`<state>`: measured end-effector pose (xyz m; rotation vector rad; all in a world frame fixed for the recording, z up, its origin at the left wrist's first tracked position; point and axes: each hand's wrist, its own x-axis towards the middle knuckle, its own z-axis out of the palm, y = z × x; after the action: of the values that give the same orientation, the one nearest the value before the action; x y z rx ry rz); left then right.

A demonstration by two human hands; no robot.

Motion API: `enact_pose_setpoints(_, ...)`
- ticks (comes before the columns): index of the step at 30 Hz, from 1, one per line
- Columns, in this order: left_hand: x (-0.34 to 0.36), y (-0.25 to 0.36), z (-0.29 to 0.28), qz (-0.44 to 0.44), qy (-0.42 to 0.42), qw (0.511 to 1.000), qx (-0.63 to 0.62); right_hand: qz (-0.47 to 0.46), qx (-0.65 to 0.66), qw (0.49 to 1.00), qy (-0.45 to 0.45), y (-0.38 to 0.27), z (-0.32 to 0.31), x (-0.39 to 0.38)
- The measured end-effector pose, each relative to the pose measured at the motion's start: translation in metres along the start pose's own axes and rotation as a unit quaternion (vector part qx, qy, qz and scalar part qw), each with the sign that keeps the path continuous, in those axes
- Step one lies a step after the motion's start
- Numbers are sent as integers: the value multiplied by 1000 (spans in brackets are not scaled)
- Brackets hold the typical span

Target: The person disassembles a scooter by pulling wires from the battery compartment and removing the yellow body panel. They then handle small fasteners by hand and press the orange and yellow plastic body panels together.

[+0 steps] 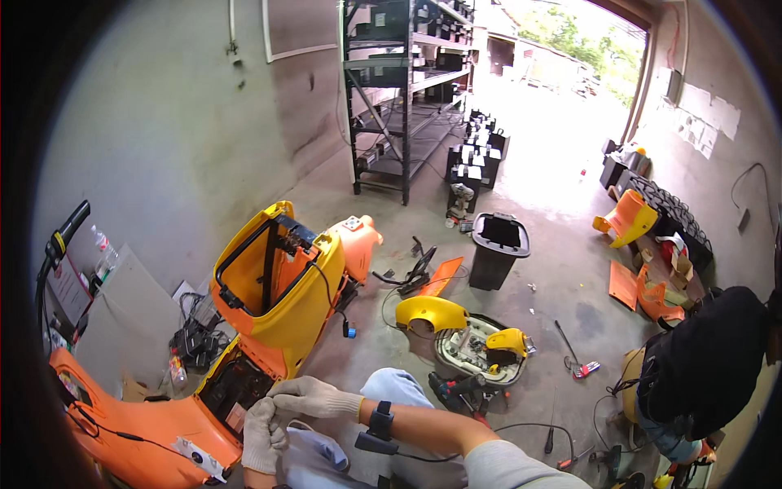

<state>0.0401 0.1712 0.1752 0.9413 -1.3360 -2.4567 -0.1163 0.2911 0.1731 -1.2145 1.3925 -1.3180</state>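
Both my hands wear pale knitted work gloves and meet over the orange scooter body (147, 416), beside its open dark compartment (224, 387). My left hand (265, 436) is closed, its fingers curled. My right hand (314, 398) reaches across from the right, its fingertips pressed together against the left hand. Whatever lies between the fingers is too small or hidden to name. Just beyond the hands rises a yellow bucket-shaped housing (305, 342) with a dark opening. A cable with a blue connector (350, 332) hangs from its side.
A black handlebar grip (73, 224) stands at far left. On the floor lie a yellow cover (432, 314), a power drill (452, 391) and a screwdriver (549, 440). Beyond stand a black bin (497, 248) and metal shelving (407, 98). Another person (705, 367) bends at right.
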Motion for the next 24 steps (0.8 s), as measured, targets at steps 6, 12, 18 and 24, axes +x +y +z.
enact_pose_setpoints(6, 20, -14, -8, -25, -42, 998, 32, -11, -7, 1000, 28, 17, -3, -4)
enact_pose_setpoints(12, 25, -17, 1, -28, 23, 998, 44, 42, 8, 998, 46, 11, -9, -6)
enact_pose_setpoints(18, 31, -23, 2, -24, 32, 995, 92, 65, 3, 997, 52, 12, -13, -6)
enact_pose_setpoints(24, 36, -30, 1, -20, 32, 996, 77, 96, 26, 991, 88, 6, -12, -9)
